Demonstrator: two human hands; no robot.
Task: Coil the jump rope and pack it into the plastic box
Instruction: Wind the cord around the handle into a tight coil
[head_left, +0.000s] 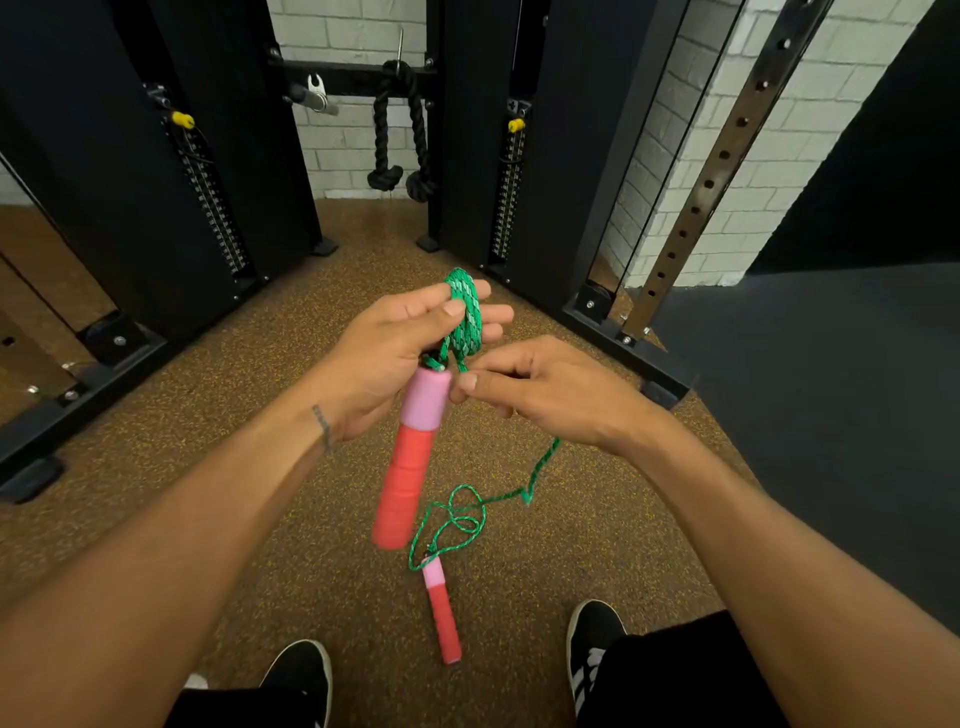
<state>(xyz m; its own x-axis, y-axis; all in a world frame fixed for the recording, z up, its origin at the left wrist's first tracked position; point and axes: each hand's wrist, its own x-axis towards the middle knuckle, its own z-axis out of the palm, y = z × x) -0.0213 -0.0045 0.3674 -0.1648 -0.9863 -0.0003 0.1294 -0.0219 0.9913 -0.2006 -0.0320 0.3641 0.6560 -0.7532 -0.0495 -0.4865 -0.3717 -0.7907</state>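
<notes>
The jump rope is a green braided cord with two pink-and-red handles. My left hand (400, 343) holds several green coils (466, 317) wound around its fingers, and one handle (410, 457) hangs down from that hand. My right hand (540, 395) pinches the cord just below the coils. From there the loose cord (467, 514) runs down to a tangle on the floor. The second handle (441, 608) lies on the floor between my feet. No plastic box is in view.
Speckled brown rubber floor (234, 467) lies underfoot, with a dark mat (831, 389) to the right. Black cable-machine towers (156, 182) stand left and right, their base feet reaching onto the floor. A black rope attachment (400, 135) hangs at the back wall. My shoes (301, 675) are at the bottom.
</notes>
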